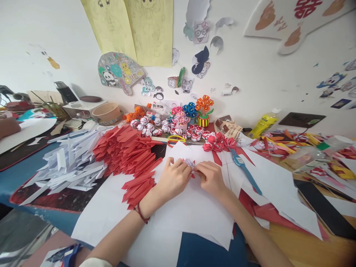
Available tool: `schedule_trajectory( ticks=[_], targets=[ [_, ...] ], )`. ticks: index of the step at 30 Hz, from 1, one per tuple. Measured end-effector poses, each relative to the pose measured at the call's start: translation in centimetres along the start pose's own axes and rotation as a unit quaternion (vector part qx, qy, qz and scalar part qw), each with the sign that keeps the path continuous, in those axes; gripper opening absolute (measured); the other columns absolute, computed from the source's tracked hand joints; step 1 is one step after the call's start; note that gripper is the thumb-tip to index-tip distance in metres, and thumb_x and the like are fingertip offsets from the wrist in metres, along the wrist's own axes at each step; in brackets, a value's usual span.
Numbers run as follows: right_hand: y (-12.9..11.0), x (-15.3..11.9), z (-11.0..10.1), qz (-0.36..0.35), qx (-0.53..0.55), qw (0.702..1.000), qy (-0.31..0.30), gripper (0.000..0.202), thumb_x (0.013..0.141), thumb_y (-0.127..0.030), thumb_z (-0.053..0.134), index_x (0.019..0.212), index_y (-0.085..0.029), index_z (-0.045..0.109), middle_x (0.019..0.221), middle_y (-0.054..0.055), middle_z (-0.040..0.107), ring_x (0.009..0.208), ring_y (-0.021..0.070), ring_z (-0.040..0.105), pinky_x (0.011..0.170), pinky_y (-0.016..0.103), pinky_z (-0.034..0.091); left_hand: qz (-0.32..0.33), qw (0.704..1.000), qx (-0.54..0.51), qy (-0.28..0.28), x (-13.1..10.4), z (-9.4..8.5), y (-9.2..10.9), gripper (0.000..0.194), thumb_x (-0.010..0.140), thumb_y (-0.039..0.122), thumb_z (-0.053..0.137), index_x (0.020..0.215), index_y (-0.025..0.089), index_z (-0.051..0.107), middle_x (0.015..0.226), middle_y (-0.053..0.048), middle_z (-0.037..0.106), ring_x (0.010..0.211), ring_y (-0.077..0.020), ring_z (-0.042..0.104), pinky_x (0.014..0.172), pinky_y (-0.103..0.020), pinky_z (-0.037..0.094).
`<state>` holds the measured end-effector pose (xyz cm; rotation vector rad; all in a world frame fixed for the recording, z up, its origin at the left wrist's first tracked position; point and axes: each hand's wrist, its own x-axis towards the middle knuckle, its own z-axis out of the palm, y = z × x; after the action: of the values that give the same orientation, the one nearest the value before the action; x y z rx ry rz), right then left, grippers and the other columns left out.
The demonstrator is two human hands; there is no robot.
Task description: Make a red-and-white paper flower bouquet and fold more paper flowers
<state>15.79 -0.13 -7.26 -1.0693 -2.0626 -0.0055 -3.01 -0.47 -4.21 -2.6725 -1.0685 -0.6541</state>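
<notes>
Above the white paper sheets [191, 211], my left hand [174, 178] and my right hand [210, 177] meet fingertip to fingertip. Between them is a small red-and-white folded paper piece [190, 163], partly covered by the fingers. Both hands are closed, pinching it from either side. Left of my left hand lies a big pile of folded red paper strips [128, 152]. A heap of white paper strips [69, 159] sits beyond it. Finished-looking red-and-white paper balls [217, 142] are clustered just behind my hands.
A blue watch [246, 170] and a black phone [324, 207] lie on the right, near a clear plastic bottle [314, 159]. Against the wall stand a yellow bottle [264, 123], a striped pot [203, 121] of orange flowers, and a round tan bowl [105, 112].
</notes>
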Motion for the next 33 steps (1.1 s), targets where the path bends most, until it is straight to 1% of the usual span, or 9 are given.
schedule_trajectory(
  ticks=[4, 9, 11, 14, 17, 19, 22, 27, 33],
  targets=[
    [-0.2, -0.3, -0.3, 0.0, 0.001, 1.0, 0.028, 0.023, 0.076, -0.001, 0.046, 0.07, -0.019, 0.058, 0.063, 0.001, 0.06, 0.061, 0.0143, 0.05, 0.06, 0.028, 0.035, 0.025, 0.999, -0.02, 0.004, 0.1, 0.1, -0.3, 0.017, 0.097, 0.018, 0.042, 0.093, 0.02, 0.058, 0.084, -0.003, 0.065, 0.085, -0.0193, 0.051, 0.079, -0.039, 0.028],
    [-0.2, -0.5, -0.4, -0.044, -0.035, 0.997, 0.054, 0.024, 0.077, -0.003, 0.047, 0.063, -0.019, 0.056, 0.058, 0.0, 0.059, 0.056, 0.0133, 0.048, 0.058, 0.03, 0.032, 0.055, 0.995, -0.084, -0.029, 0.5, -0.3, 0.0, 0.017, 0.096, 0.016, 0.043, 0.089, 0.019, 0.057, 0.087, -0.003, 0.064, 0.086, -0.0175, 0.05, 0.08, -0.036, 0.03],
    [-0.3, -0.5, -0.4, -0.041, -0.042, 0.996, 0.06, 0.025, 0.079, -0.003, 0.046, 0.063, -0.02, 0.056, 0.057, 0.0, 0.058, 0.056, 0.0136, 0.048, 0.058, 0.03, 0.033, 0.032, 0.994, -0.102, -0.037, 0.6, -0.3, 0.2, 0.015, 0.096, 0.017, 0.043, 0.089, 0.019, 0.056, 0.087, -0.003, 0.064, 0.087, -0.0179, 0.049, 0.079, -0.036, 0.031],
    [-0.8, -0.4, -0.8, -0.015, -0.027, 0.996, 0.082, 0.023, 0.083, -0.003, 0.047, 0.072, -0.02, 0.059, 0.064, 0.001, 0.062, 0.062, 0.0149, 0.053, 0.061, 0.03, 0.037, -0.034, 0.992, -0.118, -0.027, 0.6, 0.0, 0.3, 0.013, 0.096, 0.02, 0.043, 0.09, 0.019, 0.055, 0.087, -0.003, 0.063, 0.086, -0.0191, 0.048, 0.075, -0.036, 0.031],
    [-1.6, -0.4, -1.5, -0.02, 0.007, 0.994, 0.107, 0.01, 0.085, -0.01, 0.056, 0.086, -0.02, 0.06, 0.076, 0.003, 0.068, 0.07, 0.016, 0.058, 0.065, 0.03, 0.043, -0.08, 0.99, -0.12, -0.003, 0.4, 0.1, 0.1, 0.011, 0.097, 0.022, 0.044, 0.092, 0.019, 0.054, 0.091, -0.003, 0.063, 0.086, -0.0196, 0.048, 0.073, -0.036, 0.032],
    [-2.1, -0.4, -1.7, -0.042, 0.004, 0.994, 0.101, 0.007, 0.083, -0.018, 0.064, 0.089, -0.02, 0.06, 0.077, 0.003, 0.068, 0.071, 0.0164, 0.059, 0.065, 0.03, 0.045, -0.102, 0.985, -0.14, 0.009, 0.4, 0.1, 0.0, 0.01, 0.097, 0.022, 0.045, 0.092, 0.019, 0.053, 0.095, -0.003, 0.063, 0.087, -0.0191, 0.049, 0.074, -0.035, 0.032],
    [-2.3, -0.5, -1.5, -0.065, -0.062, 0.993, 0.079, 0.01, 0.083, -0.025, 0.067, 0.086, -0.02, 0.059, 0.073, 0.002, 0.067, 0.068, 0.0158, 0.06, 0.062, 0.029, 0.044, -0.116, 0.975, -0.191, 0.015, 0.3, -0.2, 0.0, 0.01, 0.096, 0.022, 0.047, 0.089, 0.02, 0.054, 0.096, -0.002, 0.064, 0.088, -0.0176, 0.052, 0.075, -0.033, 0.034],
    [-1.8, -0.8, -0.9, -0.133, -0.148, 0.979, 0.046, 0.013, 0.087, -0.013, 0.058, 0.076, -0.019, 0.055, 0.066, 0.001, 0.062, 0.06, 0.0135, 0.057, 0.058, 0.028, 0.041, -0.12, 0.965, -0.232, 0.021, 0.1, -0.5, 0.2, 0.016, 0.096, 0.028, 0.05, 0.084, 0.019, 0.056, 0.084, 0.0, 0.065, 0.082, -0.0153, 0.054, 0.077, -0.032, 0.034],
    [-2.2, -0.9, -0.7, -0.182, -0.15, 0.971, 0.025, 0.016, 0.088, -0.008, 0.054, 0.076, -0.018, 0.055, 0.063, 0.0, 0.058, 0.058, 0.012, 0.055, 0.054, 0.027, 0.041, -0.153, 0.957, -0.239, 0.051, -0.1, -0.5, -0.1, 0.022, 0.092, 0.029, 0.057, 0.073, 0.019, 0.059, 0.074, 0.003, 0.066, 0.072, -0.0123, 0.055, 0.073, -0.032, 0.031]
  ],
)
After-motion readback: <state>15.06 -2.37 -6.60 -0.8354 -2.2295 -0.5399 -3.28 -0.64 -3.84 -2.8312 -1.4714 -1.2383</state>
